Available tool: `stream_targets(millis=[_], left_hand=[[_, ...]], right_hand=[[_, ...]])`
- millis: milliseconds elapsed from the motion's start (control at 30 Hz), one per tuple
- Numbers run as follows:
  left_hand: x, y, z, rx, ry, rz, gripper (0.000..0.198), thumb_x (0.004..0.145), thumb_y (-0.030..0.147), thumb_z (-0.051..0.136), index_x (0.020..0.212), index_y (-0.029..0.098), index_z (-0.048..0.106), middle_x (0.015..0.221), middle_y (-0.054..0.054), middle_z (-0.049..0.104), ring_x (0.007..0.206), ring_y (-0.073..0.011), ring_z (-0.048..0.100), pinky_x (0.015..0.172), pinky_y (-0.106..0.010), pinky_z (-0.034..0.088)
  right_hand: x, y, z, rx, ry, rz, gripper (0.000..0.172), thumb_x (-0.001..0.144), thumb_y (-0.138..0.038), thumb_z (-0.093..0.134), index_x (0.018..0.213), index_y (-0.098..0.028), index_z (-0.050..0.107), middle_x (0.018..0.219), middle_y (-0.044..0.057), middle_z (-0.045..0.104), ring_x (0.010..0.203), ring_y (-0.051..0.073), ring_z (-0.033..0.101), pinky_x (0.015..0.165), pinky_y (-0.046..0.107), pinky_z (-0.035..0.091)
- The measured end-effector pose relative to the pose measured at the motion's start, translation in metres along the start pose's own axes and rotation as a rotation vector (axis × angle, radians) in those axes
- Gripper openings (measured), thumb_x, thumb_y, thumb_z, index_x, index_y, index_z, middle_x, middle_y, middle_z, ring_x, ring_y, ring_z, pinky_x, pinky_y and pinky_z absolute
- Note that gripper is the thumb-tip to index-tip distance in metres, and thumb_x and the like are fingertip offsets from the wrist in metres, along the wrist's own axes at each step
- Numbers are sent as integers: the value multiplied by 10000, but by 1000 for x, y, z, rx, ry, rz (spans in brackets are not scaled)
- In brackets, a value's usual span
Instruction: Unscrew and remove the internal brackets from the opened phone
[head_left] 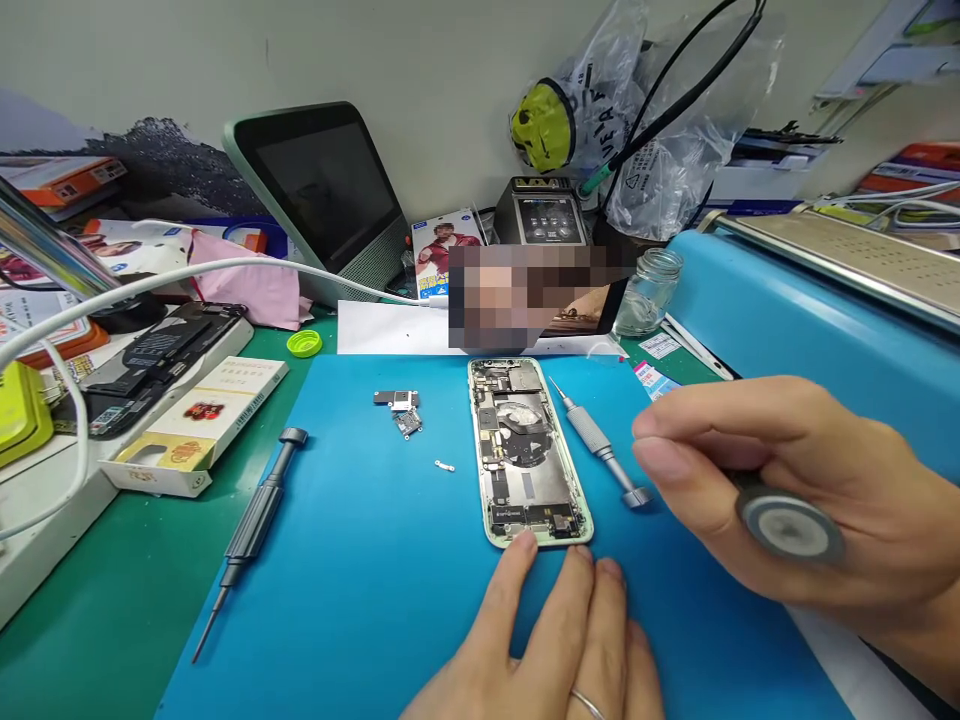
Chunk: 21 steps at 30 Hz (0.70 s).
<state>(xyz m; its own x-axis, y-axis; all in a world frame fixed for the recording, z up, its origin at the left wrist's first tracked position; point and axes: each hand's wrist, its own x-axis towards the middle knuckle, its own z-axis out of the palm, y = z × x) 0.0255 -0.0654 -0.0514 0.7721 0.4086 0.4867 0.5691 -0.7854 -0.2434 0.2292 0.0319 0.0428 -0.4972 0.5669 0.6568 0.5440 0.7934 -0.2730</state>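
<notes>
An opened phone (538, 490) lies on the blue mat with its pale green frame around bare inner parts. My left hand (551, 640) is open, its stretched fingers resting at the phone's lower edge. Closed around a screwdriver (791, 527), my right hand (817, 480) hovers to the right of the phone; the round end cap faces me and the tip is hidden. A grey precision screwdriver (596, 435) lies just right of the phone, and another grey screwdriver (255, 525) lies at the mat's left. Small metal shields (405, 410) and a tiny bracket (445, 466) sit left of the phone.
Behind the phone, a propped screen (592, 315) is partly blurred. A green smart display (322, 190), a glass jar (651, 290) and a small device with a panel (541, 212) stand at the back. A white cable (300, 265) crosses the left. A carton (199, 420) lies there too.
</notes>
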Motion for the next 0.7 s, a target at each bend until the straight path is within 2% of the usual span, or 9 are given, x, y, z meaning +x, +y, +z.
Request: stream_targets(millis=[100, 233, 467, 533, 633, 700], left_hand=[[0, -1, 2, 34, -3, -38, 361, 1031, 389, 753, 1338, 205, 714, 1545, -85, 685, 1501, -293, 570, 1223, -487, 542], [-1, -6, 4, 53, 40, 45, 367, 1042, 389, 698, 1345, 185, 724, 1519, -105, 703, 1455, -297, 610, 1136, -449, 603], [-2, -9, 6, 59, 36, 64, 382, 1041, 384, 683, 1360, 176, 715, 1534, -119, 690, 1462, -295, 612, 1128, -441, 616], [0, -1, 11, 54, 78, 25, 321, 1051, 364, 675, 1306, 179, 733, 1509, -116, 708, 1455, -290, 625, 1194, -465, 576], [6, 13, 20, 17, 177, -133, 230, 1062, 369, 674, 1172, 187, 762, 1415, -97, 764, 1425, -304, 660, 1301, -553, 464], [10, 19, 22, -19, 178, -165, 233, 1058, 383, 692, 1161, 188, 767, 1378, -93, 784, 1407, -312, 679, 1309, -568, 448]], right_hand=[[1, -3, -2, -37, -44, 11, 130, 1077, -209, 597, 1056, -336, 611, 724, -65, 739, 483, 133, 661, 526, 288, 570], [3, -5, -5, -23, -89, 37, 78, 1092, -261, 596, 1048, -325, 594, 711, -82, 758, 476, 112, 680, 512, 255, 547], [4, -2, -2, -7, -116, 29, 113, 1052, -219, 622, 1010, -324, 614, 677, -84, 758, 466, 116, 682, 474, 257, 510], [3, -2, -4, -11, -152, 7, 112, 1055, -215, 617, 1013, -318, 603, 654, -81, 742, 452, 115, 668, 454, 259, 492], [0, -4, -6, -36, -157, 1, 102, 1051, -218, 631, 1021, -314, 617, 600, -86, 682, 404, 107, 597, 430, 267, 461], [0, -3, -6, -30, -131, 5, 103, 1036, -209, 648, 1016, -309, 643, 588, -82, 672, 411, 113, 593, 444, 265, 478]])
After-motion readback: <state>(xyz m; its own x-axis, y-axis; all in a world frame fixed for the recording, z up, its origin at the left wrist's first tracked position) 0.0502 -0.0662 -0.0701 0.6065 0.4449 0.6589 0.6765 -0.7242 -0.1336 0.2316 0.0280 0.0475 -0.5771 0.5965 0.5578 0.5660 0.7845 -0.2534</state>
